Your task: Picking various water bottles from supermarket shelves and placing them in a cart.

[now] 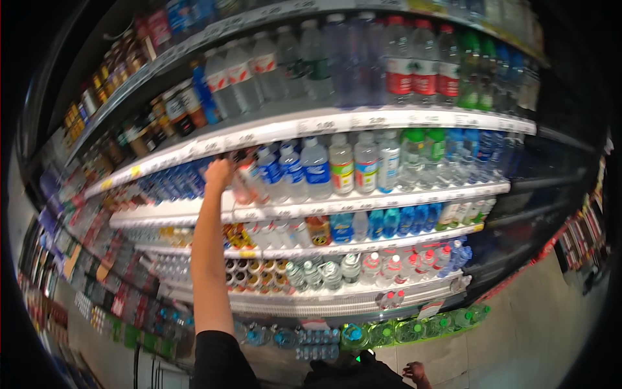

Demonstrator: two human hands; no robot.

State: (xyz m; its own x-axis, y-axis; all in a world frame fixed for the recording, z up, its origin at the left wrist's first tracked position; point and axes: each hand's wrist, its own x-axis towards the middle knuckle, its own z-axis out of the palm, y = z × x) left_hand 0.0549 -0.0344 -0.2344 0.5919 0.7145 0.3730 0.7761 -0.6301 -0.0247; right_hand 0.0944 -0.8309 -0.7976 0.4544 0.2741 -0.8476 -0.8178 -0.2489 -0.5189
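My left hand [218, 172] reaches up to a lit shelf of drinks, its arm stretched out in front of me. It is beside a clear bottle with pinkish contents [245, 182], at the height of the bottle tops. Its fingers are partly hidden, so whether they hold a bottle cannot be told. On its other side stand small blue bottles [180, 182]. Blue-labelled bottles [317, 167] stand further right in the same row. Low at the bottom right, my right hand [414, 372] hangs away from the shelves, small and blurred, its fingers partly bent.
Large bottles with red labels [423, 80] fill the shelf above. Lower shelves hold more bottles and cups. Green-capped water jugs [408, 330] stand along the floor at the base. More stocked goods line the left side, and a tiled floor [525, 316] shows at the right.
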